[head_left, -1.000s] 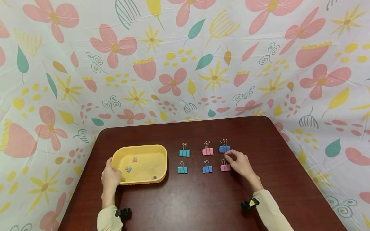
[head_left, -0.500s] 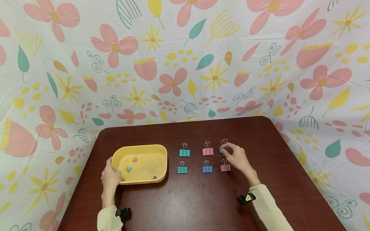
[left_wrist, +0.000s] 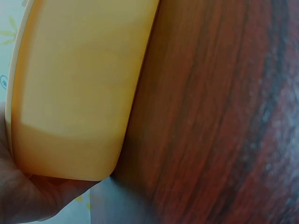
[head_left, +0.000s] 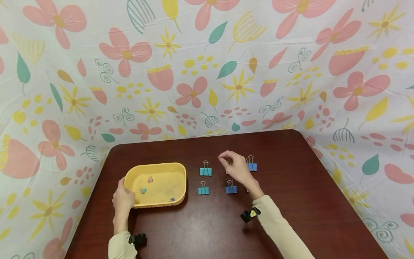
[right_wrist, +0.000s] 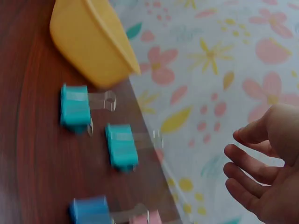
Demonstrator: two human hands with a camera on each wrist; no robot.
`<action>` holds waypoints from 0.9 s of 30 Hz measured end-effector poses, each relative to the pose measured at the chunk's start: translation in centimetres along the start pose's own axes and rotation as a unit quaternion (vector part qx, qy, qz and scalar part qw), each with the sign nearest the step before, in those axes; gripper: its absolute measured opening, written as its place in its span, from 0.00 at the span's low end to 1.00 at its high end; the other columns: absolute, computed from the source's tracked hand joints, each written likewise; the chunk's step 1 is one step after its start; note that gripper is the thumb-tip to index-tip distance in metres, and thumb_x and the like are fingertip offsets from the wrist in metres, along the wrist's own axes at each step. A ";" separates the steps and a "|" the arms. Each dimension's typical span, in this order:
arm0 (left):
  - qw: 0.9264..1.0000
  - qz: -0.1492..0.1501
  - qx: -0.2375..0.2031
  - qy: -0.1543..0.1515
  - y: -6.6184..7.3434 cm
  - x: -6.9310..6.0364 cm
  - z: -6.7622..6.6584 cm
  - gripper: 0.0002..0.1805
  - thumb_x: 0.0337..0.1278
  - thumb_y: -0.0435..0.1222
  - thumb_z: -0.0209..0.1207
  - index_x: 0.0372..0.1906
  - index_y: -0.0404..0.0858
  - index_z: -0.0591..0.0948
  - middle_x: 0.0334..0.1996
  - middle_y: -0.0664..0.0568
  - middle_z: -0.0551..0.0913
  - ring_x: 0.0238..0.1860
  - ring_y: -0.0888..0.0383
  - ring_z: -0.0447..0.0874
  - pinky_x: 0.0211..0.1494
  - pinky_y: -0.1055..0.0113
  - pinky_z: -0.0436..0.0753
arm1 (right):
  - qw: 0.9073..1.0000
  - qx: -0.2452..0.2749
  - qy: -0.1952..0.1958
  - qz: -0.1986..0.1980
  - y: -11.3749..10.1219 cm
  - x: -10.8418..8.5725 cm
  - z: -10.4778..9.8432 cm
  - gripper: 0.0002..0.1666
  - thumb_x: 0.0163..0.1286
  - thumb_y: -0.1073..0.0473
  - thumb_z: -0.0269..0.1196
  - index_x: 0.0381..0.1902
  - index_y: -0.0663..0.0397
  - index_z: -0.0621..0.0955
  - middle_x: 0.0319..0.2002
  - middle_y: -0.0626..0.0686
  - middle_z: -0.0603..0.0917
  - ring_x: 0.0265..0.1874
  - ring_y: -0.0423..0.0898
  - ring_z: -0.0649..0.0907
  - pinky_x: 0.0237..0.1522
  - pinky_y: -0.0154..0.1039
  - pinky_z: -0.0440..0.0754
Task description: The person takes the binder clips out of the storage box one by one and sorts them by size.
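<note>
My left hand point(head_left: 123, 198) grips the left end of a yellow plastic tray point(head_left: 183, 185), which holds a few small binder clips: pink point(head_left: 150, 179), teal point(head_left: 143, 190) and blue point(head_left: 172, 199). The right hand point(head_left: 237, 168) hovers over the middle of the clip rows and partly covers a pink binder clip point(head_left: 227, 172). Its thumb and fingers are loosely bent with nothing between them in the right wrist view. Nearby stand a back teal clip point(head_left: 205, 172), a front teal clip point(head_left: 203, 191), a front blue clip point(head_left: 231, 189) and a back blue clip point(head_left: 252, 167). A front pink clip is mostly hidden behind the right wrist.
The dark reddish-brown table point(head_left: 200, 230) has rounded back corners. A flower-patterned cloth point(head_left: 194, 72) hangs behind it and along the sides. Black wrist cameras, left point(head_left: 138, 240) and right point(head_left: 249, 215), sit at the sleeves.
My right hand has moved from beside the front pink clip, past the back blue clip, and left over the back pink clip. The left hand, tray and visible clips stay put.
</note>
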State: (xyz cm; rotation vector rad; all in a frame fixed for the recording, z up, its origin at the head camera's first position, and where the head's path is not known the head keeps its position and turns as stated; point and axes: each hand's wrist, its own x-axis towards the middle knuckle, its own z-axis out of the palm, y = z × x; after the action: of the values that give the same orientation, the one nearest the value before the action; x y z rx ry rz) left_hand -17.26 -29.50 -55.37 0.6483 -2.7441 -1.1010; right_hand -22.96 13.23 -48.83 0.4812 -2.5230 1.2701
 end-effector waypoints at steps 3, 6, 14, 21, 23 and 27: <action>1.000 -0.003 0.000 0.002 0.0 0.0 0.0 0.35 0.63 0.27 0.43 0.77 0.36 0.59 0.60 0.25 0.75 0.50 0.33 0.74 0.57 0.36 0.69 | 1.000 0.010 -0.013 -0.021 -1.7 0.9 1.8 0.05 0.71 0.62 0.64 0.41 0.52 0.87 0.40 0.50 0.89 0.36 0.45 0.86 0.42 0.42 0.82; 1.000 -0.004 0.001 0.002 0.0 0.1 -0.1 0.35 0.62 0.27 0.43 0.77 0.36 0.59 0.59 0.25 0.75 0.49 0.33 0.74 0.58 0.36 0.68 | 0.998 0.022 -0.035 -0.039 -3.3 1.6 3.9 0.05 0.70 0.63 0.65 0.41 0.51 0.87 0.38 0.49 0.89 0.36 0.44 0.85 0.42 0.41 0.83; 1.000 -0.007 0.006 -0.007 0.2 -0.1 -0.3 0.35 0.63 0.28 0.42 0.78 0.36 0.58 0.61 0.24 0.74 0.51 0.31 0.74 0.58 0.35 0.68 | 0.983 0.075 -0.162 -0.040 -7.2 2.0 9.7 0.12 0.74 0.62 0.61 0.51 0.55 0.85 0.47 0.54 0.89 0.41 0.44 0.88 0.44 0.31 0.83; 1.000 -0.007 0.009 -0.001 0.3 -0.1 -0.4 0.36 0.62 0.28 0.43 0.78 0.38 0.59 0.61 0.25 0.74 0.52 0.30 0.74 0.57 0.35 0.69 | 0.967 0.037 -0.241 -0.077 -10.1 1.8 14.2 0.15 0.74 0.62 0.60 0.55 0.57 0.84 0.49 0.54 0.89 0.46 0.43 0.87 0.48 0.30 0.82; 1.000 -0.005 0.012 0.001 0.4 -0.1 -0.4 0.36 0.62 0.28 0.43 0.78 0.38 0.59 0.58 0.25 0.75 0.49 0.31 0.75 0.56 0.36 0.69 | 0.962 0.016 -0.260 -0.083 -10.7 1.5 15.4 0.15 0.74 0.61 0.60 0.55 0.56 0.84 0.48 0.52 0.89 0.46 0.40 0.87 0.48 0.27 0.81; 1.000 0.000 0.013 0.001 0.5 -0.2 -0.4 0.37 0.60 0.27 0.44 0.77 0.37 0.60 0.52 0.25 0.78 0.44 0.34 0.75 0.55 0.36 0.70 | 0.947 -0.039 -0.305 -0.094 -11.7 0.7 17.1 0.17 0.74 0.58 0.60 0.57 0.54 0.84 0.49 0.51 0.89 0.47 0.38 0.86 0.47 0.25 0.79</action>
State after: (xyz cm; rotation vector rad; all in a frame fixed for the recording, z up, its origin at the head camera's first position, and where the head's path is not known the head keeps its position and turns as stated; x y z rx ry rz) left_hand -17.15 -29.35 -54.78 0.6526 -2.7614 -1.0646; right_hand -20.35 -7.29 -49.94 1.2245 -2.8950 1.0581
